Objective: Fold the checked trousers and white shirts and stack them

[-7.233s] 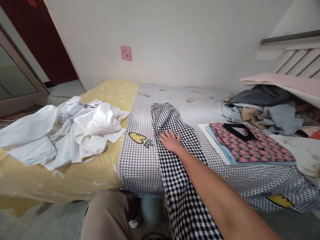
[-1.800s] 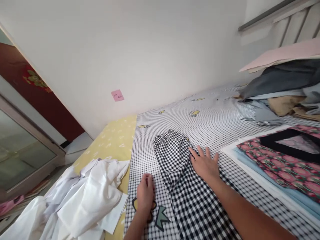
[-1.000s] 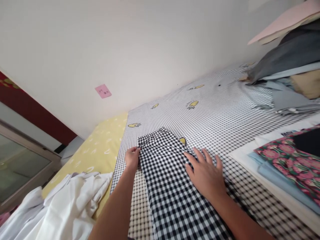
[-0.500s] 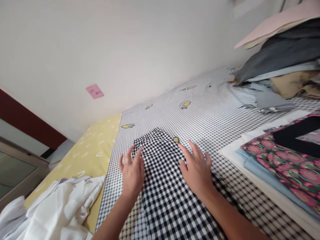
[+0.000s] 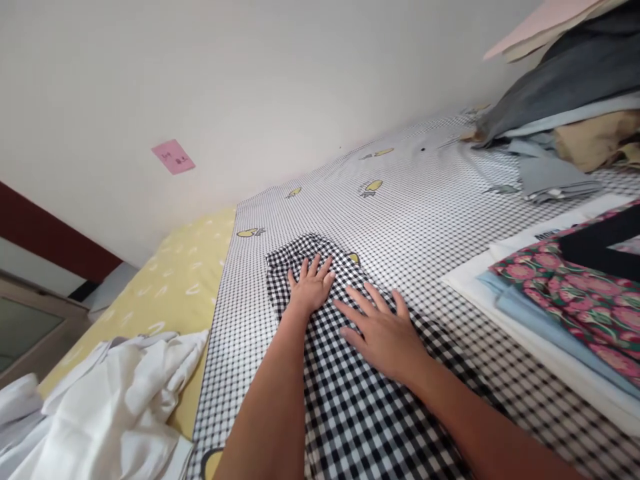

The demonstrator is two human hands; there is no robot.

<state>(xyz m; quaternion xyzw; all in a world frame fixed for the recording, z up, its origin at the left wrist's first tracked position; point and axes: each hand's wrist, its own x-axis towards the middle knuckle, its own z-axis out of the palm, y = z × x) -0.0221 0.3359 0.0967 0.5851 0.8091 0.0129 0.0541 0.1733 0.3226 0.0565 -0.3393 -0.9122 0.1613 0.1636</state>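
A black-and-white gingham garment (image 5: 350, 407) lies lengthwise on the bed before me, its gathered end pointing toward the wall. My left hand (image 5: 311, 287) rests flat on it near that gathered end, fingers spread. Close by on the right, my right hand (image 5: 383, 330) also lies on the cloth with its fingers apart. Neither hand grips anything. Both forearms hide parts of the garment, and its near end runs out of the picture.
The checked bedsheet (image 5: 420, 220) meets a yellow sheet (image 5: 187, 267) on the left. Crumpled white cloth (image 5: 120, 407) lies at lower left. Folded clothes with a floral top (image 5: 575, 287) sit at right, below a heap of garments (image 5: 565, 93). A pink note (image 5: 173, 157) is on the wall.
My left hand has moved right and forward from the garment's left edge onto its middle. My right hand has flattened onto the cloth, closer to the left. The view has tilted slightly downward.
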